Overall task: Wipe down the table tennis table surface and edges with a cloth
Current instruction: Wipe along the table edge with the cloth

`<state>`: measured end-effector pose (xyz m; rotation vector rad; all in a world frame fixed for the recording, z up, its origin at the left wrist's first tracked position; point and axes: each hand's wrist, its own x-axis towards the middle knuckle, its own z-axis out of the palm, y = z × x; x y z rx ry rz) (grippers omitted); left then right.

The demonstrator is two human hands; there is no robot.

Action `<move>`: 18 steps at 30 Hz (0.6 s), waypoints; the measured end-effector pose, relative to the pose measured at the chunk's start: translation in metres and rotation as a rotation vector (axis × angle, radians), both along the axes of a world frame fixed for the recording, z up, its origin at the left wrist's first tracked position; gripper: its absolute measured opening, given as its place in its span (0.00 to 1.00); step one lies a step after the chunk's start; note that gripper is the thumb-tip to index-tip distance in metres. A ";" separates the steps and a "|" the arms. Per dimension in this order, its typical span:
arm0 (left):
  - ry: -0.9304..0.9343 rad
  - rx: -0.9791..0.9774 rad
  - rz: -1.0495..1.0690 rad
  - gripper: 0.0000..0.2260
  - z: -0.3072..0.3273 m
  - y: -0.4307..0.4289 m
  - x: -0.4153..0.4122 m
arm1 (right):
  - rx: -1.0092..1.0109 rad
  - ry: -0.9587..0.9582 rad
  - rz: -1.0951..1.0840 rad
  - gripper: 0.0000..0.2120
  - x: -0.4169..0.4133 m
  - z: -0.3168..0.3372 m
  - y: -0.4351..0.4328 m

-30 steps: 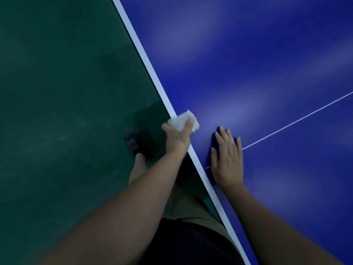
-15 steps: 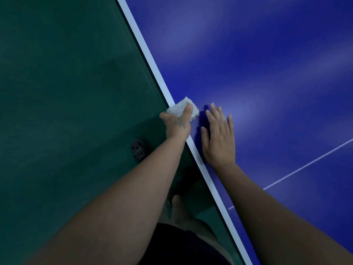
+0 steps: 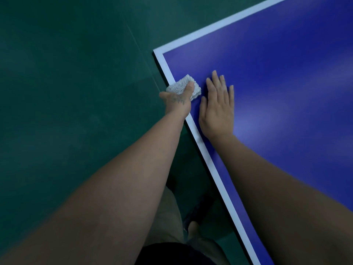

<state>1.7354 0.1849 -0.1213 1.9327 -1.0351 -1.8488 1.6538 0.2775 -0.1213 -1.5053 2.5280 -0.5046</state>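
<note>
The left hand [image 3: 177, 101] grasps a small white terry cloth [image 3: 183, 86], folded into a wad and set over the side edge of the table tennis table [image 3: 277, 83], a short way before its near corner [image 3: 157, 52]. The thumb presses on top of the cloth, while the fingers drop over the edge out of sight. The right hand [image 3: 217, 109] lies flat on the blue top just beside the cloth, fingers straight, holding nothing. The cloth looks soft, light and nappy, so it should mould round the white border line [image 3: 210, 165] and rim. It is best pinched as a wad, thumb above and fingers below. The glossy, stiff top will probably let it slide easily. Dark green floor [image 3: 66, 92] lies beyond the edge.
</note>
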 end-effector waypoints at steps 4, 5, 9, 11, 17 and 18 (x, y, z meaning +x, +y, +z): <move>0.003 -0.004 0.032 0.34 -0.001 -0.039 -0.002 | 0.053 0.021 -0.041 0.27 -0.006 -0.006 -0.047; 0.000 -0.003 0.029 0.34 -0.002 -0.050 -0.002 | 0.061 0.025 -0.062 0.27 -0.006 -0.007 -0.057; -0.021 0.009 0.026 0.36 0.001 -0.083 -0.004 | 0.046 0.043 -0.126 0.28 -0.007 -0.010 -0.067; -0.017 0.022 0.036 0.37 0.003 -0.097 -0.006 | 0.051 0.058 -0.131 0.27 -0.007 -0.009 -0.068; -0.031 0.071 0.020 0.36 0.003 -0.109 -0.005 | 0.079 0.073 -0.128 0.27 -0.009 -0.014 -0.071; -0.028 0.067 0.020 0.36 0.002 -0.110 -0.004 | 0.075 0.079 -0.128 0.27 -0.009 -0.015 -0.071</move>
